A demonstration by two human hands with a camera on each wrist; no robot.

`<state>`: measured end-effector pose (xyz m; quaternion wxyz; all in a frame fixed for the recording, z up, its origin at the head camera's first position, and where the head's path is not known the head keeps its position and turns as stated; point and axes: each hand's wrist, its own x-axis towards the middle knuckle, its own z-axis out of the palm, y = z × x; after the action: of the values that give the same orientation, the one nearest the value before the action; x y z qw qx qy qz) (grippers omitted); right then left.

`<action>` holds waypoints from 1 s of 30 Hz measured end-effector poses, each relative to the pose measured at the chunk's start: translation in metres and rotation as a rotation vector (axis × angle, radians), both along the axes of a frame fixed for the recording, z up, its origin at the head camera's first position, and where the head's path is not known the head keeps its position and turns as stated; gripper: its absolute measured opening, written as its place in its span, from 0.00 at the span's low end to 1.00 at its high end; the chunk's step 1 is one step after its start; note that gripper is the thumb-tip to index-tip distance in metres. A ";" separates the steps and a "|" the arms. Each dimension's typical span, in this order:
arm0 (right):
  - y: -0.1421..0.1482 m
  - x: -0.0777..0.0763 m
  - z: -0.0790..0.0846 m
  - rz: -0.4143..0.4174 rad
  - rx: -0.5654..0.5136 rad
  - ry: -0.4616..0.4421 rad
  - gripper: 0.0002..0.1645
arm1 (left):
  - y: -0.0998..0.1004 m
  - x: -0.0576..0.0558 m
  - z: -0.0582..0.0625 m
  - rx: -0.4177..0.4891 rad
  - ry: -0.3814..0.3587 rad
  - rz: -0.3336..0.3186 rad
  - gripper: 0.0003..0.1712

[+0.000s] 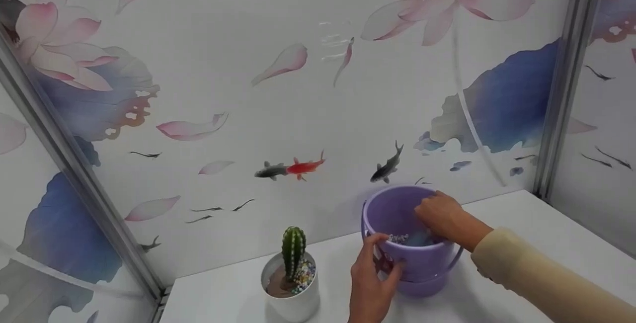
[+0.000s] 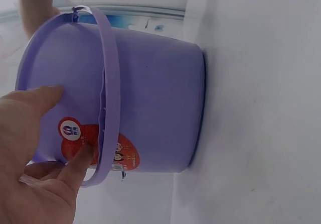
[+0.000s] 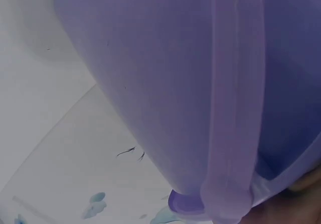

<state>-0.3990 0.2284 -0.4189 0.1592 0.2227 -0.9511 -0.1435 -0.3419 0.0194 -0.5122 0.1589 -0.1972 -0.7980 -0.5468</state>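
A purple plastic bucket [image 1: 422,268] stands upright on the white table, its handle hanging down. My left hand [image 1: 372,278] grips the bucket's near left side, one finger at the rim and others against the outer wall, near a red label [image 2: 128,156] in the left wrist view. Over the far right rim, my right hand [image 1: 449,221] reaches down inside; its fingertips are hidden, so any hold cannot be made out. Small pale beads [image 1: 397,238] and something grey-blue [image 1: 422,238] show within. The bucket's wall and handle [image 3: 235,93] fill most of the right wrist view.
Left of the bucket stands a green cactus [image 1: 293,248] in a white pot [image 1: 293,308] with colourful pebbles. A white panel [image 1: 298,114] painted with lotus and fish rises behind the table [image 1: 218,293]. Metal posts [image 1: 561,79] frame the panel at both sides.
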 end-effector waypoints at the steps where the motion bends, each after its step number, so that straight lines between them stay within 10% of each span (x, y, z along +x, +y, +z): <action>1: -0.001 -0.001 -0.001 0.006 0.007 0.013 0.11 | 0.000 0.000 0.000 0.005 0.001 0.003 0.36; 12: 0.003 -0.011 -0.003 0.068 0.036 0.009 0.11 | 0.000 -0.001 -0.001 0.033 -0.015 0.028 0.34; 30: 0.020 -0.013 -0.003 0.245 -0.286 -0.249 0.04 | 0.003 0.000 -0.005 0.021 0.001 0.026 0.36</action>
<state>-0.4118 0.2481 -0.4220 0.0870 0.3279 -0.9398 0.0419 -0.3419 0.0227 -0.5169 0.1686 -0.1853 -0.7947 -0.5529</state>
